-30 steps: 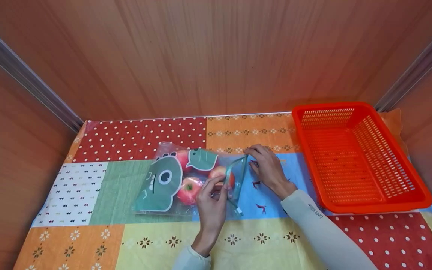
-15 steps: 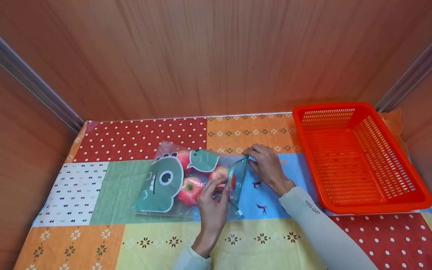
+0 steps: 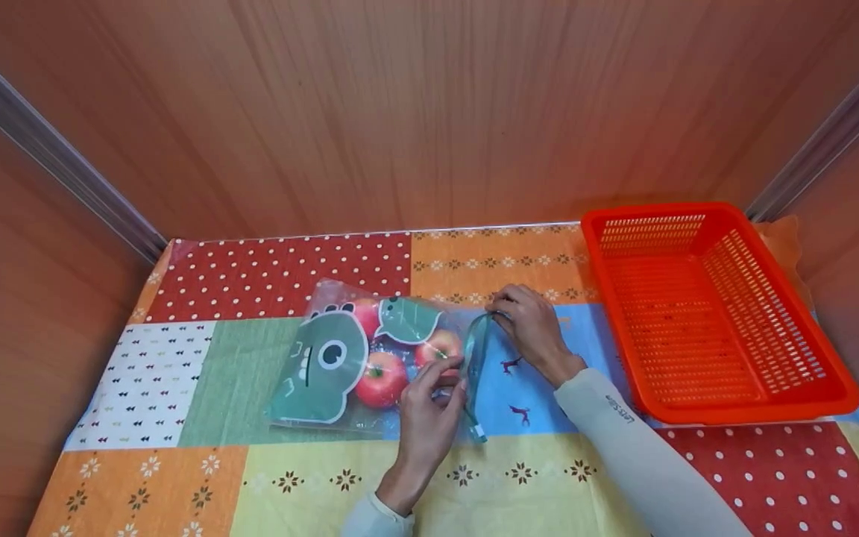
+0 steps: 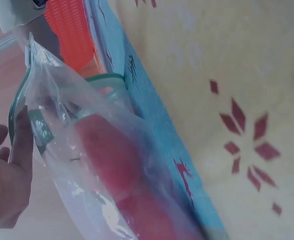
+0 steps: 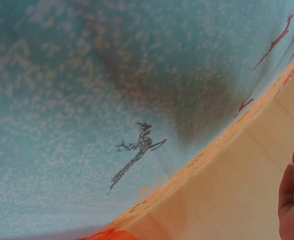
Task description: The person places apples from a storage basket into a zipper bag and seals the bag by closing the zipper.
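A clear plastic zip bag [image 3: 414,406] with green cartoon prints lies in the head view's middle, its green-edged mouth facing right. Several red apples [image 3: 381,379] show through it; their red also fills the bag in the left wrist view. My left hand [image 3: 429,418] pinches the upper lip of the mouth, one finger lying against the film in the left wrist view. At the mouth's far corner, my right hand [image 3: 530,328] pinches the edge between thumb and fingers. A white slider [image 3: 479,431] sits at the near end of the green zip.
To the right stands a red-orange slotted plastic basket [image 3: 698,328]. A patchwork tablecloth [image 3: 325,492] covers the table. Wood-grain panels [image 3: 429,112] rise behind it and on both sides.
My left hand has shifted slightly right, drawing the bag's upper lip toward the lower one, so the mouth gap is narrower. My right hand stays at the far corner.
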